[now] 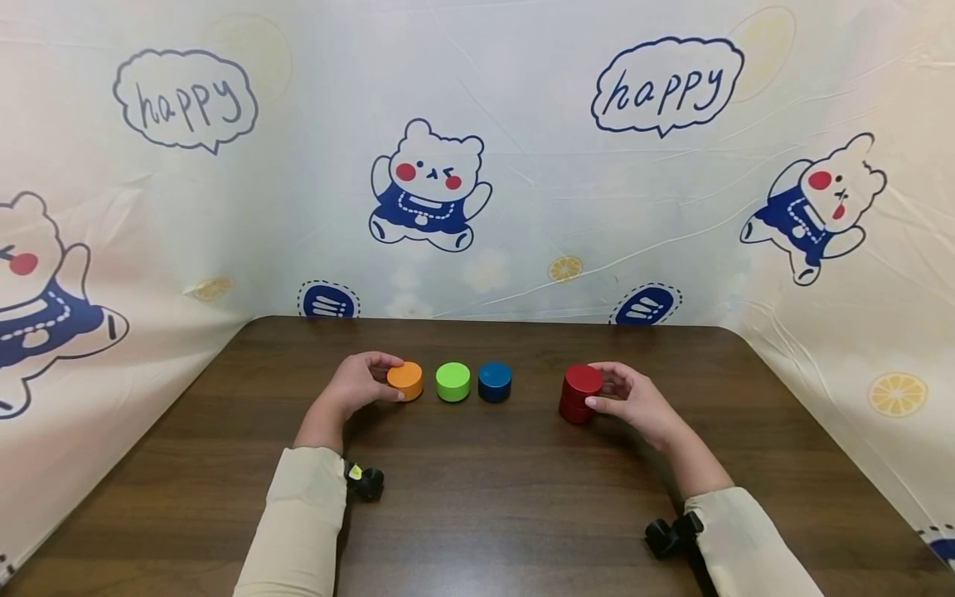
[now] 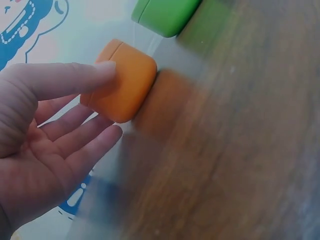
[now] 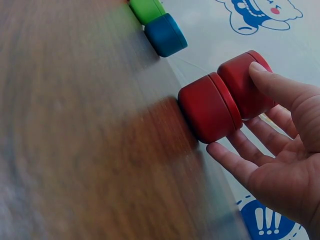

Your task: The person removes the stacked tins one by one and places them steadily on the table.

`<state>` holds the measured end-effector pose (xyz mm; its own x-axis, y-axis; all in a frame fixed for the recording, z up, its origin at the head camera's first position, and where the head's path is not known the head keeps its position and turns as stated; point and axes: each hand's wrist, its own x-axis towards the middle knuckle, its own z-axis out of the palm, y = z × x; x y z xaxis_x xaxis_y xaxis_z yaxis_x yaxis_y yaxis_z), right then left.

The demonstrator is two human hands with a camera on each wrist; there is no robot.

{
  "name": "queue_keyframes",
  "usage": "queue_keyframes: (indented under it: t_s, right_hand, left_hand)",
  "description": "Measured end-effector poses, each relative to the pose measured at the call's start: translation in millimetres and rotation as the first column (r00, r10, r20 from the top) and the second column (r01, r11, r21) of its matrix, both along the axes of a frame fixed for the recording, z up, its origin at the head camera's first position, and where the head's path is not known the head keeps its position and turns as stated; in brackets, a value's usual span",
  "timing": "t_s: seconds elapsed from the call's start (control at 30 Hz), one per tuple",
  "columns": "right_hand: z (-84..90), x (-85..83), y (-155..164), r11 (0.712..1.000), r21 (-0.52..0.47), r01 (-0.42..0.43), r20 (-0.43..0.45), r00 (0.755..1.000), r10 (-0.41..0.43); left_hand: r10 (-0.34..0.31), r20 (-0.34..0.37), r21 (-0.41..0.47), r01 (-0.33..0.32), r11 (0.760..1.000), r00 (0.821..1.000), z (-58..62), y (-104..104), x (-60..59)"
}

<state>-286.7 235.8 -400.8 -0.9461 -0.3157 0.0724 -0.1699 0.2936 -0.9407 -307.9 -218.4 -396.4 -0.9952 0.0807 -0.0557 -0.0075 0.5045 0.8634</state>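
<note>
My left hand [image 1: 361, 383] pinches an orange round tin [image 1: 405, 381] between thumb and fingers, at the left end of a short row. In the left wrist view the thumb lies across the side of the orange tin [image 2: 127, 82], which sits on the table. My right hand [image 1: 634, 402] grips the upper of two stacked red round tins [image 1: 582, 383], thumb on its near side. The right wrist view shows the upper tin [image 3: 245, 85] resting on the lower red tin [image 3: 207, 110], with a fingertip right at the lower one's base.
A lime green tin [image 1: 453, 382] and a dark blue tin [image 1: 495, 381] stand between the hands on the brown wooden table [image 1: 492, 497]. Behind the table hangs a printed cloth [image 1: 522, 224] with bears. Black wrist cameras sit by both cuffs.
</note>
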Motion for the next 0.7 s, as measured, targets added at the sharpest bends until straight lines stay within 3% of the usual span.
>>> queue_keyframes:
  t_s: [0.7]
  right_hand:
    - [0.8,1.2,-1,1.000,0.006,0.004,-0.002,1.000,-0.004]
  left_hand:
    - [-0.014,-0.081,0.103,0.023,0.994,0.997,18.9,6,5.4]
